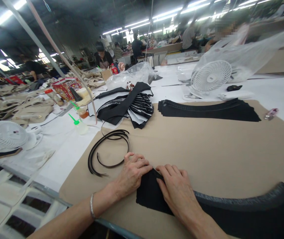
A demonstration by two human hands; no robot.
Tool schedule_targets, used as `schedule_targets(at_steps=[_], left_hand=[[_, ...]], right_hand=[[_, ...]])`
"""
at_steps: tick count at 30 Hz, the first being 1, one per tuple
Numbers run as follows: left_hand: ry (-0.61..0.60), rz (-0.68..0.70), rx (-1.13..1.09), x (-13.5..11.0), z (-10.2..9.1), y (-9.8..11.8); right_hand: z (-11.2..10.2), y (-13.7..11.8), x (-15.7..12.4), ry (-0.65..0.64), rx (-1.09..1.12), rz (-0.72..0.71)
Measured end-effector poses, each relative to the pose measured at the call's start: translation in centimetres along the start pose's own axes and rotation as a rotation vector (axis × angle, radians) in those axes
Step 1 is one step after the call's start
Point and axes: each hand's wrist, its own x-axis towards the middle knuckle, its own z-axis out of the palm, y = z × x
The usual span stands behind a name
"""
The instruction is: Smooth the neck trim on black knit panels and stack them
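You seem to be working the short-end corner of the black piece (148, 192), which lies on the brown sheet (231, 149) right in front of you and runs off toward the lower right; I judge the step to be setting or pressing its far edge, where a greyish band (241, 203) follows the curve. Your left hand (133, 171) has its fingers bent and close together, their tips at the corner; its thumb is hidden, so I cannot tell whether it pinches. Your right hand (178, 189) lies over the same edge, fingers together and thumb set apart on the black face; whether it grips or only presses, I cannot tell. The next move, as I read it, calls for steady left fingertips at the corner while the right works along the band without puckering the curve. Keep your left fingers clear of the black strips (92, 154) curled just beside them.
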Motion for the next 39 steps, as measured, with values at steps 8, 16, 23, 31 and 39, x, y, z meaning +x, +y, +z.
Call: schedule_targets(at_steps=[8,16,23,31,39], left_hand=[[0.035,-0.013,0.011,-1.4,0.5,0.5],[0.044,-0.038,0.006,-2.1,0.5,0.8],[0.032,-0.079,0.022,-1.5,0.6,0.5],[0.041,-0.058,0.048,-1.7,0.4,0.8],[0.018,-0.045,0.061,-2.6,0.8,0.9]], right_hand=[[-0.4,0.4,0.7,-0.037,-0.002,-0.051],[-0.5,0.3,0.9,-0.046,-0.027,-0.101],[0.0,0.4,0.6,-0.026,-0.029,-0.112],[-0.1,-0.1,1.0,-0.067,-0.056,-0.069],[0.0,-0.8,2.2,-0.046,-0.217,-0.160]])
